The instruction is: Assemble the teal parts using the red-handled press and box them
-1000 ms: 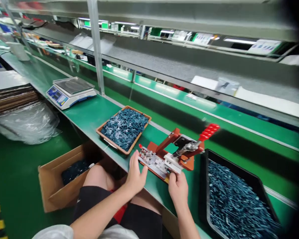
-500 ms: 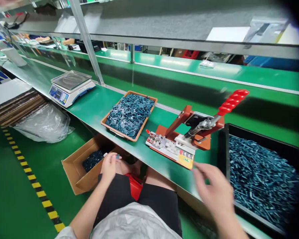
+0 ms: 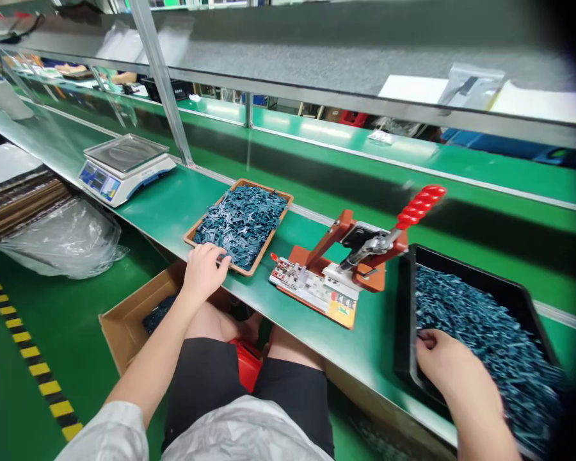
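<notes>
My left hand (image 3: 205,274) is at the front edge of a shallow tan tray (image 3: 190,238) heaped with small flat dark-teal plastic pieces (image 3: 249,214). Its fingers are curled towards the thumb, and what they hold, if anything, is hidden. On the right, my right hand (image 3: 454,368) reaches into a deep black tray (image 3: 404,320) full of thin teal plastic pieces (image 3: 489,326). Those fingers are closed near the tray's left wall, their tips out of sight. Between the hands stands a toggle-clamp fixture (image 3: 317,288) with its red handle (image 3: 420,206) raised.
A digital scale (image 3: 125,168) stands on the green bench (image 3: 163,214) at left. Below its edge is a cardboard box (image 3: 120,330) with dark pieces inside. A metal post (image 3: 160,83) and a grey shelf (image 3: 288,54) rise behind. Plastic-wrapped cardboard (image 3: 72,237) lies left.
My left hand has moved up from above the cardboard box to the tan tray's edge. My right hand has gone from beside the fixture into the black tray. The view has shifted slightly.
</notes>
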Motion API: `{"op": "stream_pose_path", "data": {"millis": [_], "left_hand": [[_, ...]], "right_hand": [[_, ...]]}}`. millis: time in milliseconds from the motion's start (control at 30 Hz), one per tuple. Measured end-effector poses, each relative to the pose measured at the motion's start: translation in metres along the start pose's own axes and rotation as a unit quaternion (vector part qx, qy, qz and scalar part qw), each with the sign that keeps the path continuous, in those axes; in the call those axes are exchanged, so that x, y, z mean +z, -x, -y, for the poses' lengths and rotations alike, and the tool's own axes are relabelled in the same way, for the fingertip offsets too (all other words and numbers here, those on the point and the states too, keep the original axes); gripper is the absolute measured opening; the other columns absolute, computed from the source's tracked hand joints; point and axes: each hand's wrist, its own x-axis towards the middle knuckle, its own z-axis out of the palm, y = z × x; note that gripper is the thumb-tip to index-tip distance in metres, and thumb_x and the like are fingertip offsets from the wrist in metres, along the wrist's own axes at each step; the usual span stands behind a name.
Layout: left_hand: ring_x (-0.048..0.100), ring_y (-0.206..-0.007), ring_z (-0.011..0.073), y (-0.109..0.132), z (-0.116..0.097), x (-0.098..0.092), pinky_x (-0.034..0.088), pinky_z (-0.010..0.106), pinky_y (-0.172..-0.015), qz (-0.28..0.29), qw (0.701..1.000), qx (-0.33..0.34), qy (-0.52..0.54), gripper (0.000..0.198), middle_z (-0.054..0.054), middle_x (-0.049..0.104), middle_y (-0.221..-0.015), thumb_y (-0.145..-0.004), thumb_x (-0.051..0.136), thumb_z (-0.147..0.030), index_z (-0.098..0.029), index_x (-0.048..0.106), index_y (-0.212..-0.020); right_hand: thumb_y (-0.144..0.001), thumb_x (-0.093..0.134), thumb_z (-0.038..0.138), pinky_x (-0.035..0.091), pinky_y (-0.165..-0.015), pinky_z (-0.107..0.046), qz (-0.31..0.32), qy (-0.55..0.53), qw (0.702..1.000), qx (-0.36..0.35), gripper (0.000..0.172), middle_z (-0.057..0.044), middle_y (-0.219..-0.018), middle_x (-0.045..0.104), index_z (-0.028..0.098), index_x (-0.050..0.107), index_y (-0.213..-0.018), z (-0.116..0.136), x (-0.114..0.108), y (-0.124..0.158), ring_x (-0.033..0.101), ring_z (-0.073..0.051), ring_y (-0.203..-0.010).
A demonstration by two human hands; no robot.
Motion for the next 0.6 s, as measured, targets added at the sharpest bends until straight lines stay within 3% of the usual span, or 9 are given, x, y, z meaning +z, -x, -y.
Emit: {"op": "stream_pose_path", "data": {"millis": [67,133,233,333,433,600], "left_hand": [[0.066,-0.108,0.0356,-0.026,-0.016,-0.004,0.048,0.051,-0.100,0.097,0.992,-0.006,-0.085,0.035,0.016,0.076,-0.101,-0.092,0.057,-0.048,-0.018,0.076,-0.094],[0.068,-0.102,0.0395,-0.045,-0.023,-0.002,0.049,0.054,-0.096,0.175,0.973,-0.020,-0.147,0.043,0.019,0.076,-0.093,-0.088,0.060,-0.057,-0.017,0.074,-0.086],[0.071,-0.095,0.0393,-0.064,-0.022,0.006,0.051,0.053,-0.092,0.242,0.954,-0.042,-0.174,0.049,0.020,0.076,-0.089,-0.084,0.058,-0.065,-0.018,0.070,-0.077],[0.072,-0.091,0.0364,-0.072,-0.018,0.010,0.054,0.051,-0.089,0.267,0.945,-0.049,-0.180,0.042,0.014,0.075,-0.085,-0.083,0.057,-0.060,-0.021,0.068,-0.075],[0.072,-0.092,0.0350,-0.072,-0.013,0.009,0.055,0.050,-0.090,0.264,0.946,-0.049,-0.182,0.030,0.008,0.073,-0.083,-0.080,0.058,-0.049,-0.023,0.072,-0.088],[0.072,-0.094,0.0382,-0.072,-0.008,0.012,0.056,0.051,-0.086,0.235,0.955,-0.058,-0.173,0.038,0.009,0.075,-0.089,-0.076,0.056,-0.041,-0.023,0.069,-0.107]], "right_hand": [[-0.077,0.059,0.038,0.041,-0.053,-0.037,0.012,0.015,1.000,0.006,0.017,-0.010,-0.064,0.069,0.025,0.067,-0.069,0.014,-0.007,0.007,0.064,-0.028,-0.054],[-0.080,0.057,0.034,0.043,-0.055,-0.034,-0.014,0.014,1.000,-0.002,0.016,-0.010,-0.068,0.070,0.024,0.067,-0.070,0.027,-0.013,0.014,0.066,-0.025,-0.060],[-0.082,0.061,0.032,0.044,-0.060,-0.032,-0.042,-0.006,0.998,0.039,0.014,-0.007,-0.075,0.073,0.023,0.067,-0.073,0.037,-0.020,0.021,0.067,-0.022,-0.067],[-0.079,0.068,0.033,0.046,-0.065,-0.031,-0.055,-0.053,0.992,0.097,0.011,-0.005,-0.081,0.075,0.023,0.068,-0.078,0.034,-0.027,0.022,0.068,-0.022,-0.073],[-0.077,0.069,0.029,0.049,-0.073,-0.032,-0.070,-0.098,0.985,0.126,0.008,-0.004,-0.083,0.075,0.022,0.070,-0.082,0.029,-0.035,0.022,0.070,-0.022,-0.079],[-0.079,0.065,0.027,0.049,-0.077,-0.032,-0.080,-0.129,0.980,0.130,0.011,-0.003,-0.084,0.075,0.022,0.071,-0.087,0.028,-0.040,0.020,0.069,-0.021,-0.077]]}}
